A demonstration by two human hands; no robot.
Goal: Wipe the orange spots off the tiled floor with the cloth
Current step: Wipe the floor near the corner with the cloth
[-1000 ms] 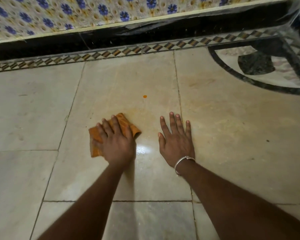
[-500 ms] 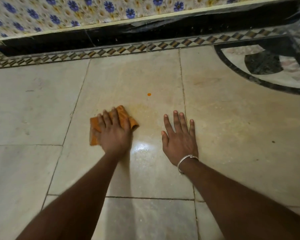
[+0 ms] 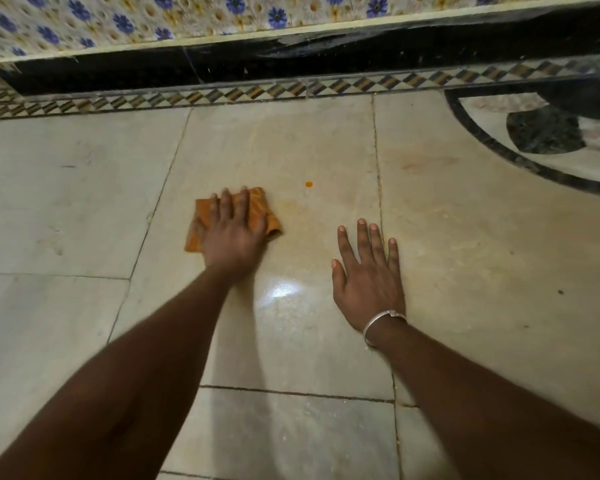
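A folded orange cloth [image 3: 257, 209] lies on the pale tiled floor [image 3: 291, 341]. My left hand [image 3: 231, 237] presses flat on top of it, fingers spread over the fabric. One small orange spot [image 3: 308, 184] sits on the tile just beyond and to the right of the cloth. A faint orange smear [image 3: 291, 206] shows on the tile between the cloth and the spot. My right hand [image 3: 368, 275] rests palm down on the floor to the right, fingers apart, holding nothing, with a silver bangle on its wrist.
A wall with blue-flower tiles [image 3: 153, 22] and a black skirting [image 3: 291, 60] runs along the far side, edged by a diamond-pattern floor border [image 3: 257, 93]. A dark curved inlay [image 3: 499, 147] fills the far right. A bright light reflection [image 3: 281, 289] lies between my arms.
My left hand has pushed the cloth forward, away from me, closer to the orange spot. My right hand has stayed flat on the floor.
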